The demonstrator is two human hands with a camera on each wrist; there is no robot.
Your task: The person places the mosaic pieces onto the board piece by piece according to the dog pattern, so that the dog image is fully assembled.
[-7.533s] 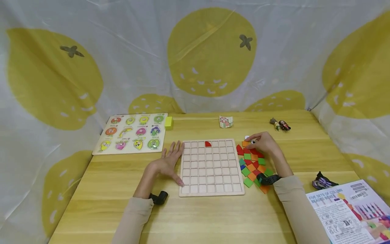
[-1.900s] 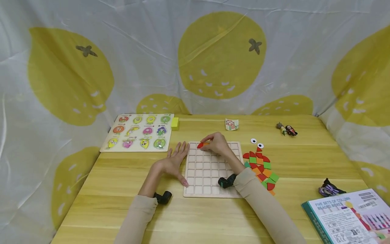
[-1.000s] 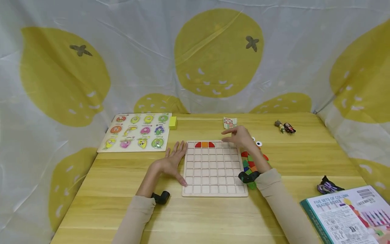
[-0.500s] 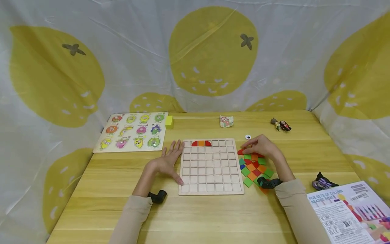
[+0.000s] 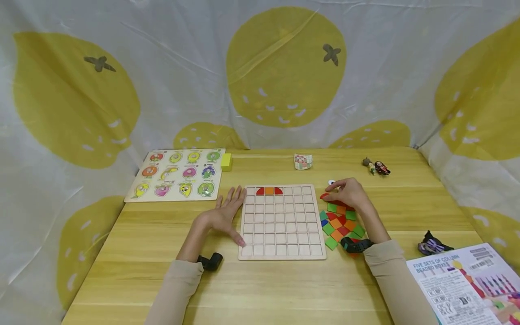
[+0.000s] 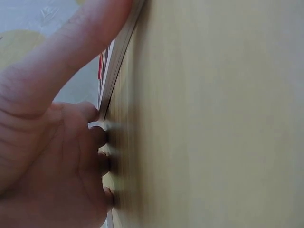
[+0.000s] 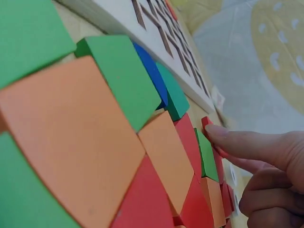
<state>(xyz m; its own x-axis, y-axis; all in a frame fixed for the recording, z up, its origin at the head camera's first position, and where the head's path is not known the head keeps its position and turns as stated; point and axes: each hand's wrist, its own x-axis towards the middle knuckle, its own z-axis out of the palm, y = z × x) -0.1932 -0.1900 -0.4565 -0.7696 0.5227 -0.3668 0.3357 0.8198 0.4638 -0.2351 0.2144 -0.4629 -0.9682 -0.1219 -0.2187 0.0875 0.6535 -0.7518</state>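
Note:
A wooden grid board [image 5: 281, 261] lies flat on the table. Its top row bears an orange square tile [image 5: 269, 191] between two red quarter-circle tiles [image 5: 260, 191]. My left hand [image 5: 221, 220] rests with spread fingers along the board's left edge, the thumb at the lower left corner; in the left wrist view the thumb [image 6: 71, 52] lies against that edge. Right of the board, my right hand [image 5: 350, 195] pinches a red quarter-circle tile [image 5: 323, 196] between thumb and finger, over the far end of a pile of coloured tiles [image 5: 336, 223]. The right wrist view shows green, orange, red and blue tiles [image 7: 71, 133] close up.
A fruit puzzle board [image 5: 174, 176] and a yellow block [image 5: 226, 162] are at the back left. A patterned paper [image 5: 303, 161] and small figurines [image 5: 375, 167] lie at the back. On the right are a dark purple item [image 5: 433, 244] and a printed box [image 5: 463, 284].
An orange tile and a second red tile have joined the first red one in the top row. My right hand has returned to the pile and picked up a red tile. My left hand stays put.

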